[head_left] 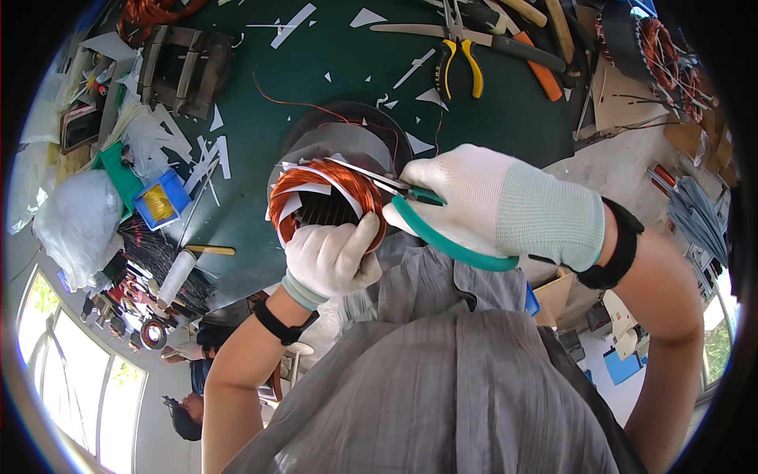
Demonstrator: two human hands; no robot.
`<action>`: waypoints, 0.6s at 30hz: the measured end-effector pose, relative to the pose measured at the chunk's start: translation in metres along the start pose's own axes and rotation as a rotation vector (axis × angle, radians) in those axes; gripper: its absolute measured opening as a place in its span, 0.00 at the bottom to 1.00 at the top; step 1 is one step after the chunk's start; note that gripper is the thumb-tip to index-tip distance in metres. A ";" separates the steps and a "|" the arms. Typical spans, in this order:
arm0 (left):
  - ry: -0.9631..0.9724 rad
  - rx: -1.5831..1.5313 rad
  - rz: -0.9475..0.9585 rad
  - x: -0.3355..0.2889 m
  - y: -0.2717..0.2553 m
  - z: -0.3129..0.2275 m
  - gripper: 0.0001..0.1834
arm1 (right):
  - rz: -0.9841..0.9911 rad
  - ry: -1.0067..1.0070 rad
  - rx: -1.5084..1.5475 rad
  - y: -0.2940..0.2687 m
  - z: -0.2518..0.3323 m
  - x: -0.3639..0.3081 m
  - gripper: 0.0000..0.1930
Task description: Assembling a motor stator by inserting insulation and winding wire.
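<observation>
A motor stator (pixel 365 189) with a thick ring of copper winding stands near the table's front edge, its slotted bore facing me. White insulation paper strips (pixel 312 189) stick out among the copper wires. My left hand (pixel 332 257), in a white glove, is closed on the near rim of the winding, with its index finger along the right side. In my gloved right hand (pixel 466 193) is a pair of scissors (pixel 454 246) with green handles. Their blades lie across the top right of the winding, beside the paper. Whether the blades touch paper is too small to tell.
Yellow-handled pliers (pixel 458 67), a long blade (pixel 426 30) and hammers lie at the far right. Paper scraps (pixel 294 25) dot the green table (pixel 253 103). At left are a metal fixture (pixel 183 71) and a blue box (pixel 162 199) of yellow pieces. Another person (pixel 189 411) is at lower left.
</observation>
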State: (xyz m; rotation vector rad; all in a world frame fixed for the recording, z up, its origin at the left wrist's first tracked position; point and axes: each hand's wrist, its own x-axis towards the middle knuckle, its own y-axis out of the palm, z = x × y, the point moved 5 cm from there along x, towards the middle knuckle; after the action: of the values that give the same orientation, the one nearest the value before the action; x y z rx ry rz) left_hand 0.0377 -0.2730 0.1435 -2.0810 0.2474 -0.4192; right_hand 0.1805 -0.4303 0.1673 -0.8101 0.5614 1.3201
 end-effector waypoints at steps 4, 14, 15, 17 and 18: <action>0.004 -0.024 0.054 0.004 -0.001 0.001 0.32 | 0.056 0.024 0.185 0.010 -0.005 0.000 0.27; 0.027 -0.026 0.027 -0.005 0.003 0.004 0.31 | -0.181 -0.073 0.002 0.005 -0.006 -0.004 0.23; 0.057 -0.018 -0.005 -0.007 0.003 0.003 0.31 | -0.265 -0.061 -0.084 0.002 -0.005 -0.007 0.23; 0.096 -0.014 -0.042 -0.007 0.002 0.003 0.31 | -0.295 -0.108 -0.127 -0.002 -0.001 -0.011 0.21; 0.095 -0.016 -0.043 -0.007 0.001 0.004 0.31 | -0.325 -0.148 -0.167 -0.004 0.003 -0.014 0.20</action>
State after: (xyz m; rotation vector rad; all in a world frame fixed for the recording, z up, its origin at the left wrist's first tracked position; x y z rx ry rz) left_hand 0.0328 -0.2684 0.1396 -2.0879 0.2632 -0.5439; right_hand 0.1815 -0.4367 0.1808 -0.8903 0.1921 1.1237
